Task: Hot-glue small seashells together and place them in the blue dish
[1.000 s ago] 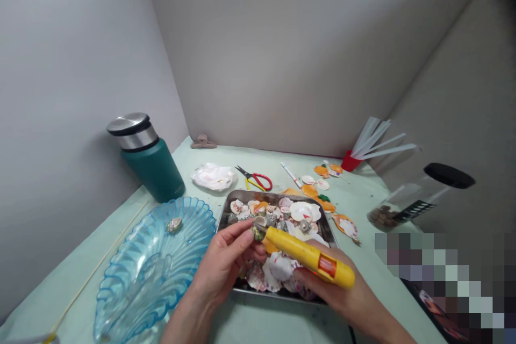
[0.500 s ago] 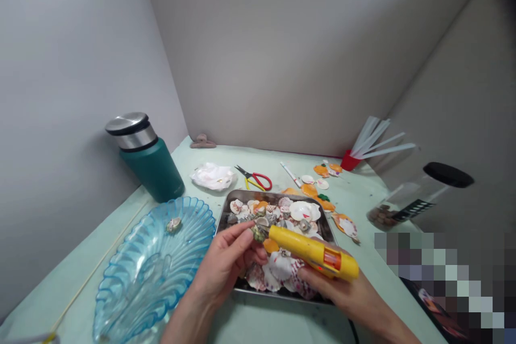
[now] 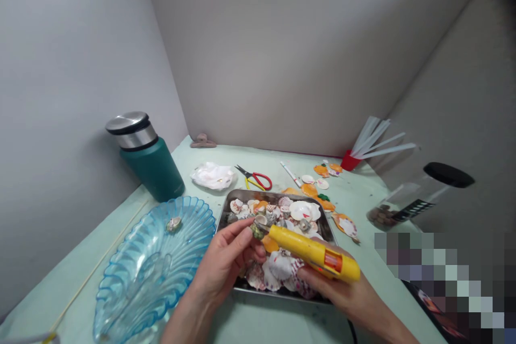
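Pinching a greenish shell (image 3: 257,231) over the tray (image 3: 278,295), our left hand (image 3: 228,252) faces the glue gun (image 3: 308,249) our right hand (image 3: 338,293) grips; a lone shell (image 3: 174,224) lies in the blue dish (image 3: 141,258), many remain below.

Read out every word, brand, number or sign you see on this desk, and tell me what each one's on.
None can be read.
Black label on the clear jar: pale marks, too blurred to read.
Green bottle: any mark near its base is too small to read.
Yellow glue gun: no legible lettering.
White pen: too small to make out any print.
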Available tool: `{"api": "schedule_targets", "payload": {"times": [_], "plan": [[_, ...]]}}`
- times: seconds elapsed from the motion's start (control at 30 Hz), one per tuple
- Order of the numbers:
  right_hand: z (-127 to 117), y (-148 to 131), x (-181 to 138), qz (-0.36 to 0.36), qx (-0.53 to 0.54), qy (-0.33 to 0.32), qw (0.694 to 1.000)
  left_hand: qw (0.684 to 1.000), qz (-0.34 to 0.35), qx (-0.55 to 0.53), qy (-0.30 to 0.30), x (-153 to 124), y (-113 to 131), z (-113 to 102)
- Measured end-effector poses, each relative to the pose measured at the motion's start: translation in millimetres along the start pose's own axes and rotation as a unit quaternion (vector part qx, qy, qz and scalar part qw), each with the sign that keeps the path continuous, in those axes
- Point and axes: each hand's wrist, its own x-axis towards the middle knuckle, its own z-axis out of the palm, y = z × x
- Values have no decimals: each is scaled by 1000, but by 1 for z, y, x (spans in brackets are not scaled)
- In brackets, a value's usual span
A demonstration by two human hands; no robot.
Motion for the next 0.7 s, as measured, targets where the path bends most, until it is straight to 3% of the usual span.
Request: {"api": "schedule_targets", "payload": {"times": [0.7], "plan": [[2, -4, 1, -11, -10, 14, 1000, 1000, 12, 3, -2, 5, -2, -2]]}}
